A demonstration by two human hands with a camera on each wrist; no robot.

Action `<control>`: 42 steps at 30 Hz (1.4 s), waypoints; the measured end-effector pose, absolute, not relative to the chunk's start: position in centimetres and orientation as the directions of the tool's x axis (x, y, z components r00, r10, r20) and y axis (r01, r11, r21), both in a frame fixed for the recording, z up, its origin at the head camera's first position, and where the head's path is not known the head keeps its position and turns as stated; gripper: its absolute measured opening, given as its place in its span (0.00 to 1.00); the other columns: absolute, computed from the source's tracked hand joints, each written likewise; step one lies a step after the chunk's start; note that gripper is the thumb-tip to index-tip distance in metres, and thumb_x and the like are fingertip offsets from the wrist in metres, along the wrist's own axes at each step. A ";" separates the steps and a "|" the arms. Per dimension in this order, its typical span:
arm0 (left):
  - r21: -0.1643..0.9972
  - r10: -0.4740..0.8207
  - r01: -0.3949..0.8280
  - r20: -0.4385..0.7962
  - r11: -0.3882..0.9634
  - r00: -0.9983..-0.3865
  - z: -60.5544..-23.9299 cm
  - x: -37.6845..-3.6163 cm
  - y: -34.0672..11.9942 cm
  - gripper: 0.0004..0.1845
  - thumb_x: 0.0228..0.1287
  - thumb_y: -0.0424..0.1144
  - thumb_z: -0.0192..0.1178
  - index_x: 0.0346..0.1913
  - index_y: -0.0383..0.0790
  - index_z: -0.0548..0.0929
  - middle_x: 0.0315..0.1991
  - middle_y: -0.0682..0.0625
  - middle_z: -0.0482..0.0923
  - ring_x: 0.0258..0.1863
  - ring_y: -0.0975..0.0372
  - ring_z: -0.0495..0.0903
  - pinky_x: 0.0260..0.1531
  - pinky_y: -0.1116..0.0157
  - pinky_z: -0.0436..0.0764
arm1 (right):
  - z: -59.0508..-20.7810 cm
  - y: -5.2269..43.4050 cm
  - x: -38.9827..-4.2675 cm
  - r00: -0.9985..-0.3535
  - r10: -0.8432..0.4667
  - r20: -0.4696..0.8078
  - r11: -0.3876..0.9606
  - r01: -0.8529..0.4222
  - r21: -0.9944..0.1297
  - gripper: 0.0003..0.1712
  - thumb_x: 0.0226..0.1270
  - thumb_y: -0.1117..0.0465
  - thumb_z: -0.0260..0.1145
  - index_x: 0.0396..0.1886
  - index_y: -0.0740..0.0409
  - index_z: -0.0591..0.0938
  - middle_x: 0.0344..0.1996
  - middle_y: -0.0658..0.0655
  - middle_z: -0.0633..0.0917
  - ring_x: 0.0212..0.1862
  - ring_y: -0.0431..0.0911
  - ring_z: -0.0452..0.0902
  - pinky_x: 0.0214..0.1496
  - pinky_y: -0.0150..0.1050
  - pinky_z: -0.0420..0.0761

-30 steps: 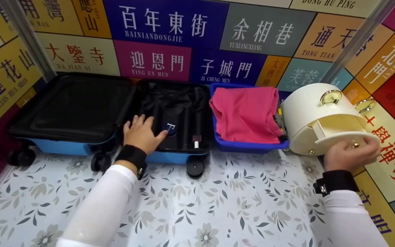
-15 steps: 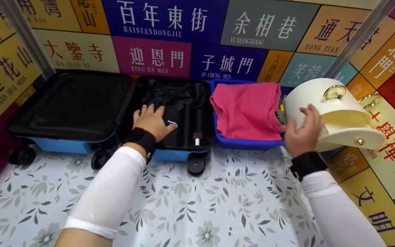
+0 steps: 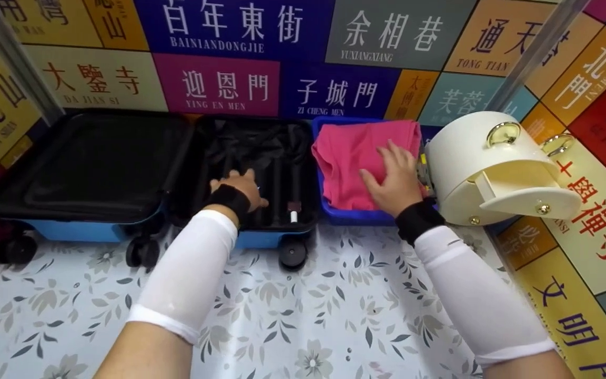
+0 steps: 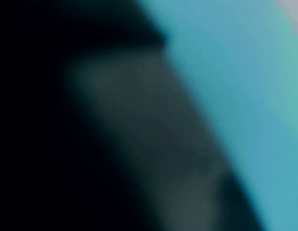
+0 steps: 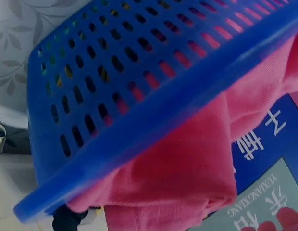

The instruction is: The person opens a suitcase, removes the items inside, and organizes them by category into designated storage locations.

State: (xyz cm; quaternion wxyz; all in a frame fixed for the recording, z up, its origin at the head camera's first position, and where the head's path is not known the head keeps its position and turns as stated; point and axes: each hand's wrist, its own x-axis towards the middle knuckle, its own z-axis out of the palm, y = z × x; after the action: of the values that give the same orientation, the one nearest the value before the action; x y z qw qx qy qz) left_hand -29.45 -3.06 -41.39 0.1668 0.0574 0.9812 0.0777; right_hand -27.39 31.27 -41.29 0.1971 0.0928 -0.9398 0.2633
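Observation:
An open suitcase (image 3: pixel 92 163) with a blue shell and black lining lies with its halves side by side. My left hand (image 3: pixel 242 187) reaches down into the right half, thumb spread, its other fingertips partly hidden. The left wrist view is blurred and shows just the blue shell (image 4: pixel 226 82) beside dark shapes. My right hand (image 3: pixel 395 181) is over folded pink cloth (image 3: pixel 342 158), fingers spread and loosely bent. This cloth fills a blue slotted basket (image 5: pixel 86 139) and hangs over its rim. In the right wrist view, fingertips (image 5: pixel 289 219) show at the lower right corner.
Right of the basket stands a rounded white case (image 3: pixel 471 152) with gold handles, its drawer (image 3: pixel 532 202) pulled partly out. Black suitcase wheels (image 3: pixel 293 254) stick out toward the front. A lettered wall (image 3: pixel 371 31) closes off the back above a floral-patterned surface (image 3: pixel 303 316).
My right hand has left the white case's drawer and moved left to the pink cloth. My left hand has shifted right and deeper into the suitcase. The head view has turned slightly.

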 end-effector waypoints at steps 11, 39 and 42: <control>0.131 0.287 0.256 -0.406 0.958 -0.868 -39.1 -30.6 -2.9 0.49 0.75 0.59 0.58 0.85 0.35 0.51 0.83 0.31 0.54 0.82 0.40 0.57 0.76 0.43 0.68 | -41.8 30.5 -28.0 -0.956 -0.122 0.265 0.866 -0.233 -0.443 0.43 0.74 0.42 0.65 0.78 0.63 0.69 0.83 0.68 0.59 0.82 0.68 0.50 0.82 0.72 0.47; 0.112 0.403 0.387 -0.264 0.915 -0.876 -44.4 -33.0 -3.1 0.20 0.71 0.43 0.62 0.61 0.38 0.81 0.59 0.33 0.84 0.64 0.38 0.77 0.60 0.41 0.82 | -41.6 30.2 -27.5 -0.955 -0.137 0.262 0.875 -0.241 -0.420 0.43 0.74 0.40 0.65 0.77 0.64 0.70 0.82 0.67 0.62 0.81 0.67 0.52 0.82 0.68 0.53; 0.156 0.401 0.375 -0.200 0.914 -0.894 -43.7 -32.9 -2.9 0.20 0.69 0.44 0.64 0.60 0.39 0.82 0.56 0.33 0.85 0.60 0.39 0.79 0.57 0.43 0.83 | -41.8 30.2 -27.6 -0.953 -0.129 0.275 0.875 -0.240 -0.421 0.43 0.74 0.40 0.66 0.77 0.64 0.71 0.81 0.68 0.63 0.81 0.67 0.53 0.82 0.68 0.53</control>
State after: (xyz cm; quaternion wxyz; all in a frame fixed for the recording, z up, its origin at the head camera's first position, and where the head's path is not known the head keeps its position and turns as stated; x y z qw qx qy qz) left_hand -32.91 -2.93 -43.67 0.1144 0.1999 0.9715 0.0565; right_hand -27.57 30.24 -41.76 0.1203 0.0960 -0.9606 0.2313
